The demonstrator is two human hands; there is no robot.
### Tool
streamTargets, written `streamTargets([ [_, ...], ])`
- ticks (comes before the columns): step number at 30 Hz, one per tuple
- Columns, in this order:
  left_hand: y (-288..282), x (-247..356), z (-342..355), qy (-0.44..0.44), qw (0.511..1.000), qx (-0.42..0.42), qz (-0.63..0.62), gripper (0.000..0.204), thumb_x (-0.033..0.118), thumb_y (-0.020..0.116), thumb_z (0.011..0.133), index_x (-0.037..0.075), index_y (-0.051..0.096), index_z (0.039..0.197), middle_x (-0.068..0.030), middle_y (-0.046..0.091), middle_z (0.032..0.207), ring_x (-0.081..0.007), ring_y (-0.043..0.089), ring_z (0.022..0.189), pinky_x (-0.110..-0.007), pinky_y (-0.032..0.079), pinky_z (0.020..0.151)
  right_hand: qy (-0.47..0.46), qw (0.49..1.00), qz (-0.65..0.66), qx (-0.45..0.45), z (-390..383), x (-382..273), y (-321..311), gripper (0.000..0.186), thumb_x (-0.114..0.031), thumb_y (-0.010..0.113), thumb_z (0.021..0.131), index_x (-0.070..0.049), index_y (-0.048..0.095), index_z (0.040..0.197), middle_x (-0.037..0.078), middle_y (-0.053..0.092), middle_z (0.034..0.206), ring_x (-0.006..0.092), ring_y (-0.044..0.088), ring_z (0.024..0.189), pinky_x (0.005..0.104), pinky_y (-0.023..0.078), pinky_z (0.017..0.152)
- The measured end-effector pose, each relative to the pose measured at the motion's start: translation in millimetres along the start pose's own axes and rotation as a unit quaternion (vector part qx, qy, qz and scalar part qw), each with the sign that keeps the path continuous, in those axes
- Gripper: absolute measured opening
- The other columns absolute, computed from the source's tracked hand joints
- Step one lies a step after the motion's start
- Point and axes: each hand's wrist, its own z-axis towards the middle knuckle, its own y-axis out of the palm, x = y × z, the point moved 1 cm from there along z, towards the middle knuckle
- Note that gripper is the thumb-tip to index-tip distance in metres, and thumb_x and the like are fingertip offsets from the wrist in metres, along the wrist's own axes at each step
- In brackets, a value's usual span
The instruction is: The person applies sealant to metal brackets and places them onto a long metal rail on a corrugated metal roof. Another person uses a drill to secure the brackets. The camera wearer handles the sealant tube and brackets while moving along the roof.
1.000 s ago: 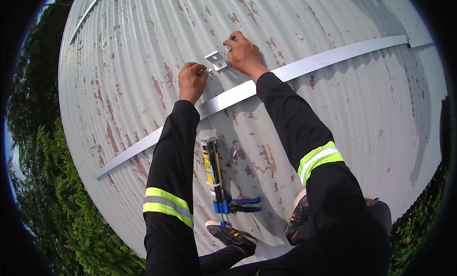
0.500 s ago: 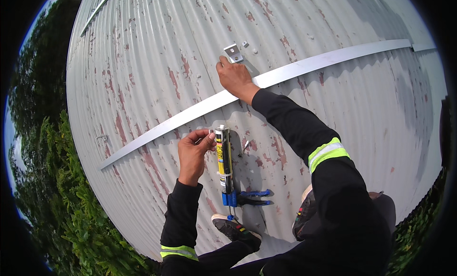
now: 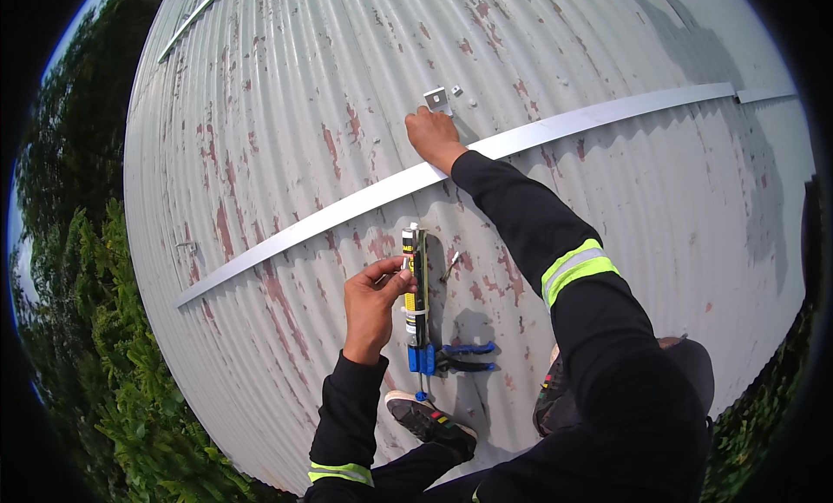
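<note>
My right hand [image 3: 434, 140] reaches over a long aluminium rail [image 3: 347, 206], its fingers closed on the near edge of a silver angle bracket [image 3: 438, 98] with a hole in it. The fingertips are partly hidden. A small metal piece [image 3: 456, 91] lies on the roof beside the bracket. My left hand [image 3: 371, 302] pinches a small silvery piece [image 3: 404, 263] between thumb and fingers; its kind is too small to tell. Just behind that hand, a blue-handled caulking gun [image 3: 422, 359] with a yellow and black cartridge [image 3: 409, 308] lies on the roof.
The corrugated roof [image 3: 286, 138] has peeling paint and curves away on all sides. A slim white-tipped object [image 3: 451, 264] lies right of the cartridge. My shoe [image 3: 431, 423] stands near the gun. Trees [image 3: 130, 373] show beyond the left edge. Another rail [image 3: 195, 21] lies far left.
My left hand has moved right and down, now partly in front of the cartridge. The bracket has tipped slightly under my right hand. The whole view has shifted a little.
</note>
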Motion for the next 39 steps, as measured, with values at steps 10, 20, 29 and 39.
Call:
streamTargets([
  [10, -4, 69, -26, 0.282, 0.948, 0.118, 0.088, 0.018, 0.001, 0.074, 0.094, -0.004, 0.073, 0.111, -0.0078, 0.066, 0.104, -0.0124, 0.069, 0.085, -0.024, 0.059, 0.074, 0.006, 0.548, 0.811, -0.205, -115, -97, -148, 0.017, -0.007, 0.077, 0.092, 0.003, 0.075, 0.106, 0.008, 0.074, 0.092, 0.0121, 0.068, 0.080, 0.0266, 0.057, 0.074],
  [20, 6, 105, -69, 0.335, 0.921, 0.163, 0.112, 0.025, -0.010, 0.073, 0.089, -0.004, 0.072, 0.113, -0.0103, 0.065, 0.112, -0.0132, 0.069, 0.096, -0.023, 0.058, 0.080, -0.090, 0.573, 0.804, -0.130, -131, -125, -186, 0.014, 0.005, 0.072, 0.092, 0.003, 0.075, 0.105, 0.010, 0.075, 0.101, 0.0166, 0.072, 0.093, 0.0300, 0.060, 0.085],
  [29, 10, 110, -75, 0.325, 0.920, 0.175, 0.129, 0.023, -0.010, 0.074, 0.087, -0.004, 0.072, 0.109, -0.0107, 0.066, 0.110, -0.0135, 0.070, 0.094, -0.023, 0.059, 0.079, -0.192, 0.675, 0.712, -0.010, -143, -129, -187, 0.019, 0.012, 0.073, 0.086, -0.001, 0.077, 0.099, 0.010, 0.073, 0.102, 0.0178, 0.071, 0.100, 0.0300, 0.059, 0.089],
  [39, 14, 111, -78, 0.341, 0.903, 0.197, 0.172, 0.021, -0.010, 0.075, 0.086, -0.005, 0.071, 0.105, -0.0110, 0.067, 0.108, -0.0132, 0.071, 0.093, -0.023, 0.059, 0.078, -0.187, 0.708, 0.680, 0.050, -147, -134, -184, 0.016, 0.010, 0.074, 0.085, -0.001, 0.072, 0.096, 0.008, 0.069, 0.097, 0.0178, 0.068, 0.088, 0.0307, 0.055, 0.077],
])
